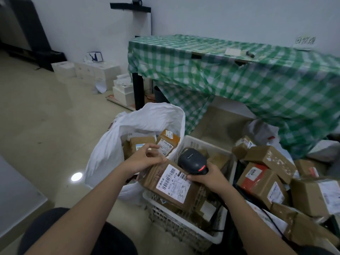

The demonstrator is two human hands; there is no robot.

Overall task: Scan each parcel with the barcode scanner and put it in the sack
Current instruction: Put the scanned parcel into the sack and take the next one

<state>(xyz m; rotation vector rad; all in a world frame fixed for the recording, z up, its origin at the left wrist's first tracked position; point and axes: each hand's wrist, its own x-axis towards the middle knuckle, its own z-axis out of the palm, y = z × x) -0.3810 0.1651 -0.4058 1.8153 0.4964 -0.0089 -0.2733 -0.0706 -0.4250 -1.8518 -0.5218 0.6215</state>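
Brown parcel (173,183) with white barcode label up, lying tilted atop the white plastic crate (184,230), gripped at its far left corner by the left hand (147,159), fingers curled on the edge. Black barcode scanner (193,161) clasped in the right hand (207,176) just above the parcel's right edge, red light lit (head apparently aimed at the label). White sack (110,150) open just left, more parcels inside; loose boxes (265,172) heaped right, green checked surface (239,70) behind.
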